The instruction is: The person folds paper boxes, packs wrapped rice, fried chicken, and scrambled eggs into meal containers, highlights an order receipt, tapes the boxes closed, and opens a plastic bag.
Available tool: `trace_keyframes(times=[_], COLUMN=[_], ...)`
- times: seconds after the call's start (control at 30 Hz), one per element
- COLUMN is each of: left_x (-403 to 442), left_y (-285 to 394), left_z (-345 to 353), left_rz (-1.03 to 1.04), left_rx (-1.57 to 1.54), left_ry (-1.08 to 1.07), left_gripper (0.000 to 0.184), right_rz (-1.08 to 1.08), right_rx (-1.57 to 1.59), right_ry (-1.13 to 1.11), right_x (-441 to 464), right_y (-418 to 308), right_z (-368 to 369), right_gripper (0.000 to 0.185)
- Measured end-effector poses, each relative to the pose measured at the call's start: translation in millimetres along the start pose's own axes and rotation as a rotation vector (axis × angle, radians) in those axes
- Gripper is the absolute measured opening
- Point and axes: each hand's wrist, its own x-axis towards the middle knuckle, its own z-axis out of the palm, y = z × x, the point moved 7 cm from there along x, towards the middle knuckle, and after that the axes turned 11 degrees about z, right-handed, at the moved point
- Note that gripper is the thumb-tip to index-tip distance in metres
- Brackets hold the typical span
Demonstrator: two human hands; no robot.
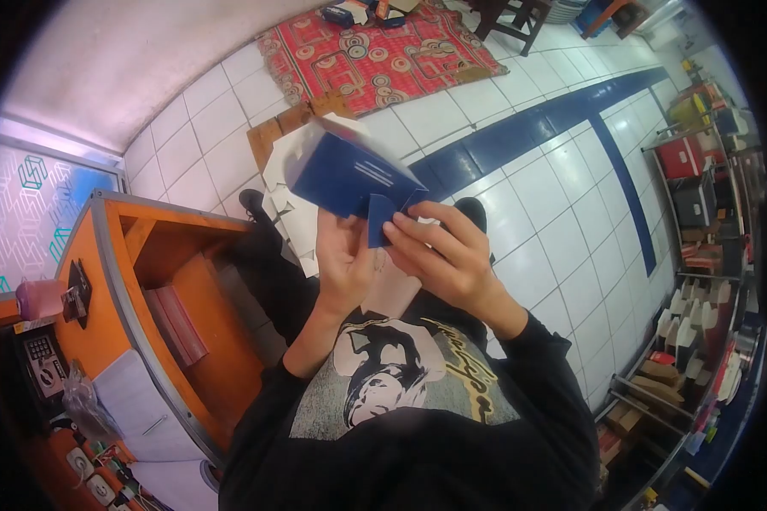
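Observation:
A dark blue cardboard box (341, 175) with small white print is held up in front of my chest, tilted, one blue end flap (381, 217) standing out toward me. My left hand (343, 268) is closed around its lower near side, the fingers partly hidden behind the box. With bent fingers, my right hand (447, 260) pinches the box's near right end by the flap. Behind the box and lower left of it lie flat white cardboard pieces (291, 223), partly covered by the box and my left arm. The box's far end is blurred.
An orange wooden desk (166, 209) with an open compartment stands close on my left. Shelves of boxes (682, 328) line the right side. Ahead, a red patterned rug (375, 60) lies on white tiles (541, 247), with a dark wooden stool (516, 24) beyond it.

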Motion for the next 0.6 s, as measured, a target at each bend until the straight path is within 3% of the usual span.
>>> trace_keyframes(times=[0.17, 0.3, 0.4, 0.5, 0.53, 0.6], left_x=[1, -12, -20, -21, -23, -25], left_y=[12, 1, -4, -6, -7, -3], left_z=[0, 8, 9, 8, 7, 8], left_rz=[0.083, 0.178, 0.209, 0.245, 0.217, 0.182], left_rx=[0.106, 0.17, 0.271, 0.217, 0.135, 0.056], left_ry=[-0.127, -0.12, -0.117, -0.109, -0.111, -0.11], left_gripper=[0.044, 0.045, 0.045, 0.046, 0.045, 0.045], right_rz=[-0.06, -0.027, 0.096, 0.267, 0.269, 0.485], right_rx=[0.104, 0.134, 0.209, 0.288, 0.289, 0.281], right_ry=[-0.264, -0.193, -0.062, 0.002, 0.003, 0.005], right_x=[3, 5, 6, 4, 6, 8], right_y=[4, 6, 11, 21, 20, 33], right_z=[-1, -1, -1, 1, -2, -7], right_gripper=[0.028, 0.026, 0.032, 0.059, 0.059, 0.066])
